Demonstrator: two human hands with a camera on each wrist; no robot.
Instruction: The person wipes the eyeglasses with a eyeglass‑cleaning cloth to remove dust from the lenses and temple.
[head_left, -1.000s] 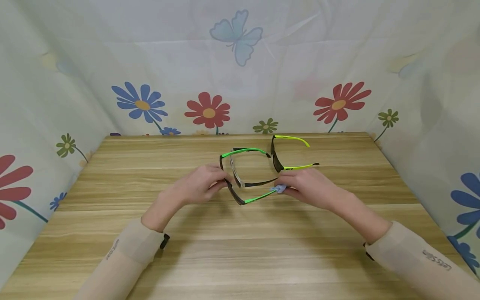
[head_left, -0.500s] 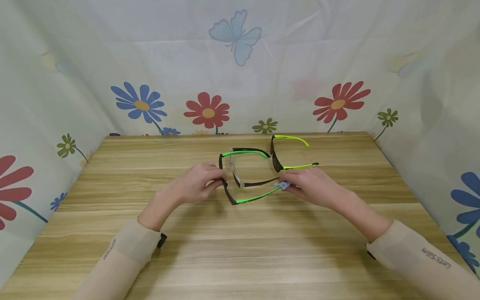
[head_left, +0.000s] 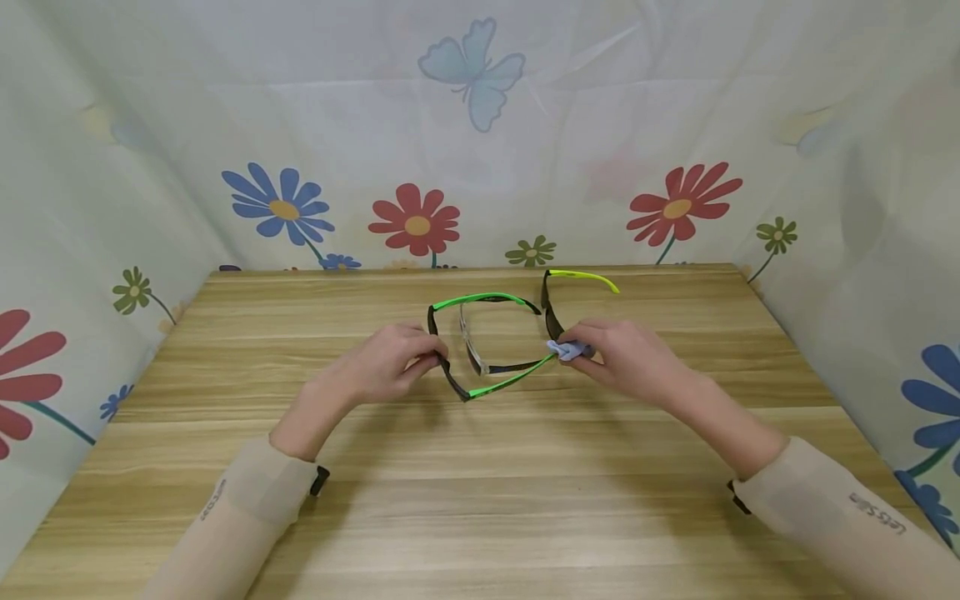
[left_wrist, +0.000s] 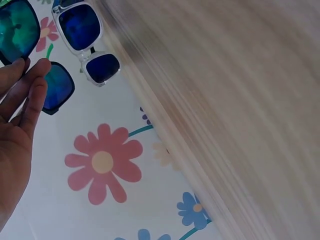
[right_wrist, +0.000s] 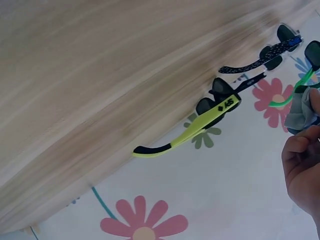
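Observation:
My left hand pinches the middle of the front frame of black sunglasses with green temples, held above the table with both temples spread. Their mirrored blue-green lenses show in the left wrist view. My right hand pinches a small pale blue cleaning cloth around the tip of the near green temple; the cloth hides that tip. Behind the held pair, clear-framed sunglasses with dark temples lie on the table. Beyond my right hand are yellow-templed sunglasses, their near temple hidden by that hand in the head view.
The wooden table reaches back to a white curtain printed with flowers and a butterfly. More of the same curtain hangs along both sides. Two pairs of sunglasses lie close to the held pair, toward the table's back.
The green-templed sunglasses have shifted left with my left hand. My right hand and the cloth have moved slightly up and right, out to the temple tip. The other sunglasses stay put.

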